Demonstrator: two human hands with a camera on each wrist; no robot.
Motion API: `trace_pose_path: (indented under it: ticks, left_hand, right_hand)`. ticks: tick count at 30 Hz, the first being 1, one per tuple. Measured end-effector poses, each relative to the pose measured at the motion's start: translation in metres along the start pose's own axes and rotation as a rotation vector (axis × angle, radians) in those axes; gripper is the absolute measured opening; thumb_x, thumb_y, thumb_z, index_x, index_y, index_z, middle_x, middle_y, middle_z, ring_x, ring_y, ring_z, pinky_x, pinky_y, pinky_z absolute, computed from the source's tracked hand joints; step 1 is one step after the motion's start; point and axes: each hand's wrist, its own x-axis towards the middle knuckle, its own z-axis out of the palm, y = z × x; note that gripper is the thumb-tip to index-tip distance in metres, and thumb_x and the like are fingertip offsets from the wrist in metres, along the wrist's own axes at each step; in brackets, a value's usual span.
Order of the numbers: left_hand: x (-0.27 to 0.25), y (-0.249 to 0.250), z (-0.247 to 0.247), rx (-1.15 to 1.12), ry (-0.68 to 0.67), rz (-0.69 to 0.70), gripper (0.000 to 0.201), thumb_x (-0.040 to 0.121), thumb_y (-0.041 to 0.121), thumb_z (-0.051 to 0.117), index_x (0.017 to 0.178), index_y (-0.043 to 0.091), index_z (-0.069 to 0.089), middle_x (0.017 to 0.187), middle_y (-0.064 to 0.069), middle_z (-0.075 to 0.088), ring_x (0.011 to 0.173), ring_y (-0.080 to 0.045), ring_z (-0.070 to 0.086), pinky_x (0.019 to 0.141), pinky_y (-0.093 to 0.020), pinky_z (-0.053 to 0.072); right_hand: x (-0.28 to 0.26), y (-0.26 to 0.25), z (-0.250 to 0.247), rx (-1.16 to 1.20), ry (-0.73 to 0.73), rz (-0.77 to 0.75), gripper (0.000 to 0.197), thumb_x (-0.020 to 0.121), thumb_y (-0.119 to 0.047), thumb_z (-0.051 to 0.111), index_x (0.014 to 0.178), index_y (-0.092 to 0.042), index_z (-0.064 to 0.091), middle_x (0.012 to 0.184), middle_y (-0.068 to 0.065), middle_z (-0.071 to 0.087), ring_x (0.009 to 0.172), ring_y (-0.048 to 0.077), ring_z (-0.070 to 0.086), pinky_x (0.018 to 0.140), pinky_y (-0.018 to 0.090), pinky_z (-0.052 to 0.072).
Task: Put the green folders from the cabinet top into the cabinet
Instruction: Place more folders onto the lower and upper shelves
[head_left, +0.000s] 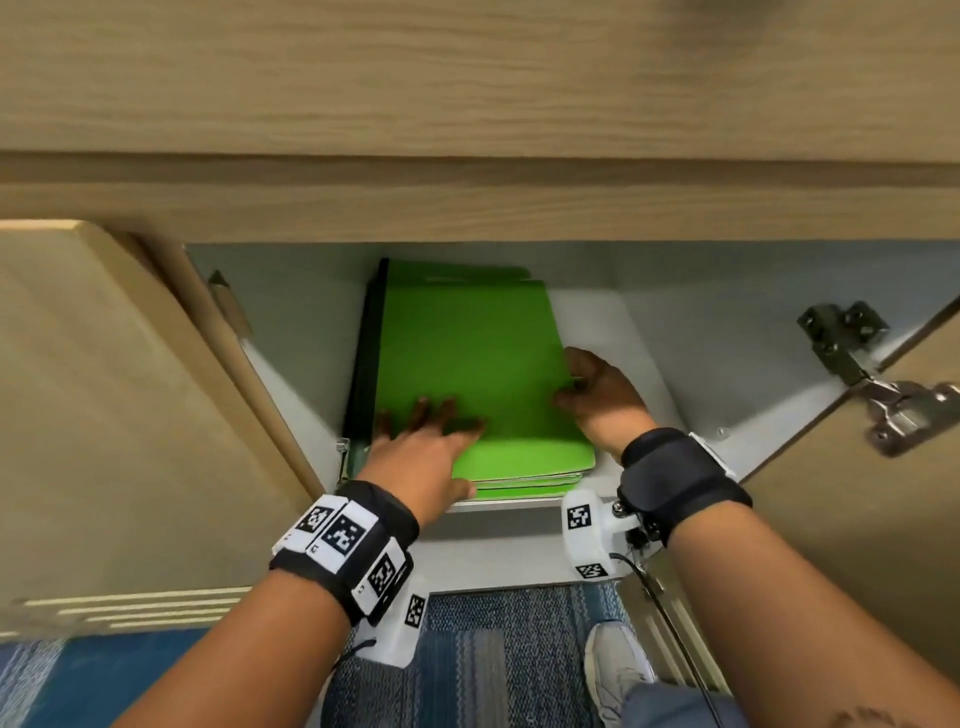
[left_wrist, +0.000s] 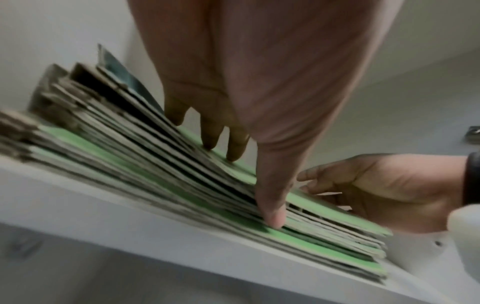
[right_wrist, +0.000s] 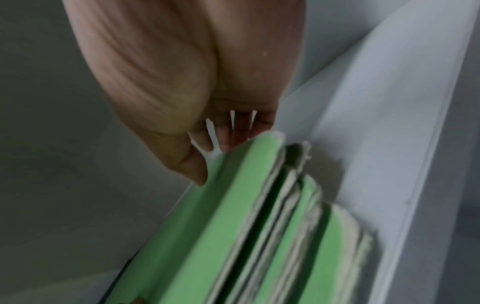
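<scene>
A stack of green folders (head_left: 467, 364) (left_wrist: 337, 214) (right_wrist: 207, 226) lies flat on a white shelf (head_left: 613, 322) (left_wrist: 130, 216) inside the open cabinet. My left hand (head_left: 426, 441) (left_wrist: 259, 102) rests on the top folder near its front left corner, fingers straight and spread, thumb against the stack's front edge. My right hand (head_left: 602, 395) (left_wrist: 376, 185) (right_wrist: 182, 82) is at the stack's right edge. Its thumb touches the top cover and its straight fingers lie along the side. The lower folders show only as layered edges.
A dark folder (head_left: 369, 353) stands against the stack's left side. Wooden doors (head_left: 104, 415) hang open on both sides, the right one on a metal hinge (head_left: 883, 384). The wooden cabinet top (head_left: 467, 78) fills the upper view. Blue carpet and a shoe (head_left: 618, 670) are below.
</scene>
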Motion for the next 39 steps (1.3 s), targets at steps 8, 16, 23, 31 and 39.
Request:
trace_pose_path:
  ticks: [8,16,23,31,39]
  left_hand:
    - [-0.003,-0.008,-0.008,0.004,-0.031,0.014,0.073,0.084,0.043,0.066,0.145,0.047,0.026,0.162,0.007,0.008,0.149,-0.024,0.004,0.116,-0.058,0.01]
    - [-0.006,-0.008,-0.007,0.014,0.008,0.019,0.068,0.083,0.039,0.067,0.142,0.047,0.034,0.153,0.003,0.029,0.142,-0.026,0.027,0.114,-0.053,0.023]
    - [-0.005,-0.006,-0.004,0.034,0.016,0.01,0.069,0.081,0.037,0.067,0.14,0.048,0.034,0.154,0.002,0.027,0.143,-0.026,0.024,0.115,-0.055,0.017]
    - [-0.05,0.017,-0.053,0.039,0.216,0.102,0.065,0.082,0.047,0.063,0.141,0.038,0.036,0.15,-0.001,0.033,0.138,-0.024,0.033,0.116,-0.044,0.021]
    - [-0.145,0.056,-0.182,-0.005,0.437,0.17,0.042,0.085,0.031,0.051,0.127,0.026,0.047,0.123,0.005,0.051,0.114,-0.02,0.054,0.089,-0.033,0.043]
  right_hand:
    - [-0.004,-0.005,0.005,-0.449,-0.165,0.173,0.095,0.065,-0.048,0.081,0.145,-0.029,0.036,0.137,0.014,0.042,0.125,0.035,0.047,0.108,0.039,0.04]
    - [-0.018,-0.017,0.03,-0.553,-0.161,0.235,0.115,0.053,-0.064,0.08,0.147,-0.025,0.026,0.137,0.014,0.035,0.13,0.036,0.035,0.108,0.037,0.037]
    - [-0.025,-0.024,0.035,-0.659,-0.137,0.228,0.105,0.059,-0.063,0.075,0.144,-0.026,0.024,0.136,0.013,0.032,0.129,0.035,0.032,0.105,0.042,0.037]
    - [-0.084,-0.097,0.011,-0.72,-0.057,-0.155,0.068,0.081,-0.045,0.061,0.14,-0.019,0.037,0.14,0.008,0.04,0.128,0.031,0.043,0.101,0.045,0.044]
    - [-0.177,-0.225,-0.046,-0.718,-0.076,-0.497,0.032,0.081,-0.023,0.048,0.112,-0.021,0.052,0.117,0.002,0.057,0.109,0.026,0.057,0.088,0.039,0.05]
